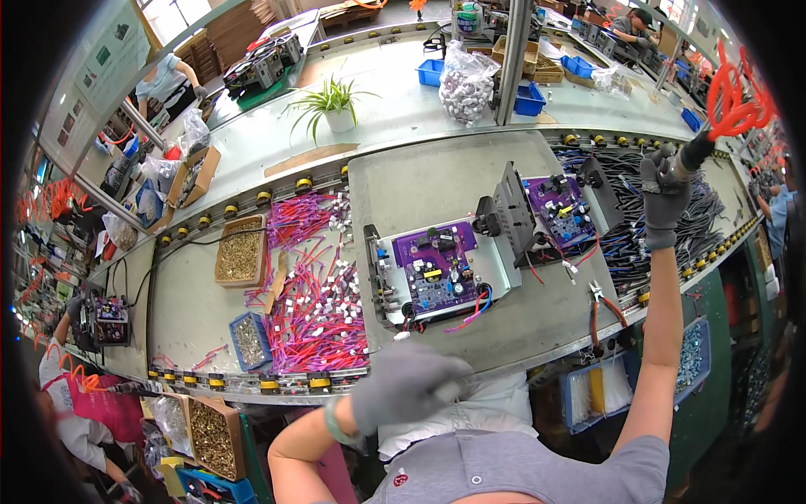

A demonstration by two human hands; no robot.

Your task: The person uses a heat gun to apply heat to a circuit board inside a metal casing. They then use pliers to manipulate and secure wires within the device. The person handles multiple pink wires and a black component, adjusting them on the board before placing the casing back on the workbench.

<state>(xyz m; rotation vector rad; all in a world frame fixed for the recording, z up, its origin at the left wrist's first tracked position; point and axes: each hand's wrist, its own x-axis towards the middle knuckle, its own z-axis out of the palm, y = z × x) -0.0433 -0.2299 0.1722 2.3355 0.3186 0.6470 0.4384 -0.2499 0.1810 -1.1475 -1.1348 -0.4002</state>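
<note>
Gripping a dark tool (pixel 695 154) below a red coiled hose (pixel 739 102): right hand (pixel 666 202), gloved, raised, fingers closed round it. Left hand (pixel 410 382), gloved: blurred, at the table's (pixel 403 185) near edge; whether it holds anything cannot be told. Nearer open unit (pixel 437 265): on the table, just beyond the left hand. Second unit (pixel 558 210): behind, to the right. Pliers (pixel 597 296): near edge, right. Pink wires (pixel 315 332): left of the units.

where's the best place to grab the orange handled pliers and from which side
Probably by both orange handles of the pliers, coming from the person's near side: the handles splay toward the person, while the metal head points away across the bench. The right hand grips a dark tool, so it would need freeing first.
</note>
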